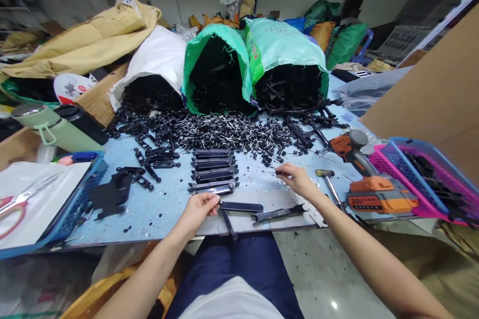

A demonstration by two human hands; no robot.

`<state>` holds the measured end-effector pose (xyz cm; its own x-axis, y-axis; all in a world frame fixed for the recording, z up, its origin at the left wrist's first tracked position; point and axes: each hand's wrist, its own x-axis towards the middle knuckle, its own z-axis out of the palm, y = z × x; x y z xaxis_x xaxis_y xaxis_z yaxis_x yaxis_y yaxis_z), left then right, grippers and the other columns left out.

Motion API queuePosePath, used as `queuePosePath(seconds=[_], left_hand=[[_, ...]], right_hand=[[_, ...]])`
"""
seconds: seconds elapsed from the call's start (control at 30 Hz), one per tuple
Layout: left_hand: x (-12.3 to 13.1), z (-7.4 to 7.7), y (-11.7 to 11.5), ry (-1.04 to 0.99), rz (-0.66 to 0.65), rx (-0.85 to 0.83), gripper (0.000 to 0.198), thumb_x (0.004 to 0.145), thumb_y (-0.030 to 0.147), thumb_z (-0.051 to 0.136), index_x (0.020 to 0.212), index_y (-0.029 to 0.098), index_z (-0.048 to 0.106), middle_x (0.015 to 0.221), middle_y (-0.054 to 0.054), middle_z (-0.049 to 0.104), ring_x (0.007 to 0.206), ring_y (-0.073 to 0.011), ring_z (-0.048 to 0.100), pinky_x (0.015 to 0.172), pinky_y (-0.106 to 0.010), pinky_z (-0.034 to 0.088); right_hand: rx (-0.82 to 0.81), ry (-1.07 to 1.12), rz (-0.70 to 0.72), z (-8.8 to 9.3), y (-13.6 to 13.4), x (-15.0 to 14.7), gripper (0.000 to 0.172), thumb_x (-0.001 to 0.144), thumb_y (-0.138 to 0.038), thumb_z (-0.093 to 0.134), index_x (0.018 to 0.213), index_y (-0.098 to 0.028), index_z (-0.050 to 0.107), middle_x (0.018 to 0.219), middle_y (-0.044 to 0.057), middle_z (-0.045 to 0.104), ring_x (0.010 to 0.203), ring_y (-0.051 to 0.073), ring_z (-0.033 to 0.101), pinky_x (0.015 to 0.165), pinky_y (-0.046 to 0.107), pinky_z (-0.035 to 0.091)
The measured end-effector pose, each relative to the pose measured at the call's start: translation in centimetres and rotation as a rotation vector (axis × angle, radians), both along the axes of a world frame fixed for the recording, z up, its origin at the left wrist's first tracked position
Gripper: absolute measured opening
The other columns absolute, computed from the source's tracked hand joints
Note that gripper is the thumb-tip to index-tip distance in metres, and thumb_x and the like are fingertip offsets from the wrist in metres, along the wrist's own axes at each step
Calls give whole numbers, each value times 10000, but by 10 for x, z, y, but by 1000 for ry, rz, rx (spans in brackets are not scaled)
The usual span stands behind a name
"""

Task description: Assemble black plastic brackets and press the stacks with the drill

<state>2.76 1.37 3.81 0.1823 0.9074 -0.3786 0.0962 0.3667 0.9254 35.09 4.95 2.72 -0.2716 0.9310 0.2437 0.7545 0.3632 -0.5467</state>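
My left hand (201, 208) pinches the end of a black plastic bar (241, 207) near the table's front edge. A second black bar (228, 224) angles down from the same spot, over the edge. My right hand (297, 179) is closed, fingertips together on a small black-headed pin, just in front of a wide pile of black-headed metal pins (224, 132). Between the hands and the table edge lies a longer black part with forked ends (280, 213). Beyond my left hand, several black bar assemblies (213, 175) lie stacked in a row.
Open sacks, white (160, 55), green (190, 75) and pale green (292, 45), spill black parts at the back. On the right are a cordless drill (374, 192), a hammer (331, 184) and a pink basket (383, 162). Scissors (28, 197) and a green cup (60, 132) are on the left.
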Motion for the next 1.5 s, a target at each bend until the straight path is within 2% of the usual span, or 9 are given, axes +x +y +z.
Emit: queuePosePath(seconds=[0.27, 0.43, 0.53, 0.77, 1.0, 1.13, 1.3, 1.4, 1.5], left_hand=[[5, -5, 2, 207, -175, 137, 269, 713, 401, 546, 702, 137, 591, 553, 12, 548, 462, -96, 481, 478, -219, 383], [10, -12, -14, 551, -119, 722, 213, 815, 297, 468, 882, 172, 626, 868, -66, 622, 789, -175, 574, 712, -300, 450], [8, -19, -23, 776, -225, 1084, 236, 849, 201, 415, 1013, 161, 580, 958, -99, 615, 887, -202, 559, 780, -348, 429], [-8, -36, -12, 986, -469, 1420, 308, 846, 66, 331, 1104, 93, 496, 964, -151, 606, 810, -203, 562, 702, -354, 427], [-8, -34, -13, 1085, -478, 1363, 274, 844, 103, 377, 1084, 130, 507, 944, -103, 616, 865, -204, 540, 719, -359, 380], [7, -28, -18, 1014, -401, 1372, 264, 844, 175, 415, 1092, 155, 502, 1025, -92, 595, 1022, -230, 488, 827, -398, 331], [59, -24, -22, 900, -663, 1158, 590, 734, 515, 522, 1165, 124, 431, 1062, -125, 555, 1033, -273, 469, 870, -419, 335], [79, -27, -22, 916, -638, 981, 533, 724, 460, 562, 1128, 133, 442, 975, -96, 569, 929, -245, 501, 791, -373, 384], [82, -30, -23, 911, -608, 941, 436, 738, 384, 566, 1096, 166, 444, 998, -77, 549, 934, -237, 486, 783, -368, 380]], right_hand=[[-136, 43, 106, 39, -31, -41, 129, 795, -278, 532, 827, -181, 610, 771, 34, 625, 694, 141, 580, 638, 251, 452], [-249, -67, 197, 45, -44, -55, 89, 773, -199, 551, 818, -164, 619, 754, 36, 629, 646, 129, 576, 606, 226, 437], [-243, -172, 228, 49, -47, -62, 71, 751, -139, 559, 783, -160, 618, 757, 40, 621, 666, 135, 571, 613, 220, 424], [-221, -370, 309, 58, -50, -74, 111, 778, -100, 512, 758, -161, 603, 772, 45, 599, 705, 143, 571, 617, 214, 397], [-156, -435, 310, 45, -53, -78, 156, 815, -108, 463, 734, -149, 590, 745, 51, 575, 661, 134, 556, 595, 218, 391], [-95, -253, 355, 30, -56, -66, 207, 873, -178, 404, 829, -155, 605, 754, 54, 574, 695, 134, 558, 629, 218, 422], [84, -127, 385, -6, -70, -45, 327, 874, -306, 425, 1167, -176, 485, 1018, 111, 548, 919, 175, 531, 753, 269, 445], [158, -208, 310, -33, -80, -36, 547, 829, -375, 493, 1307, -179, 315, 1025, 124, 541, 904, 213, 520, 720, 321, 447], [180, -229, 315, -46, -78, -29, 541, 852, -358, 458, 1327, -179, 270, 873, 88, 558, 782, 193, 519, 659, 310, 435]])
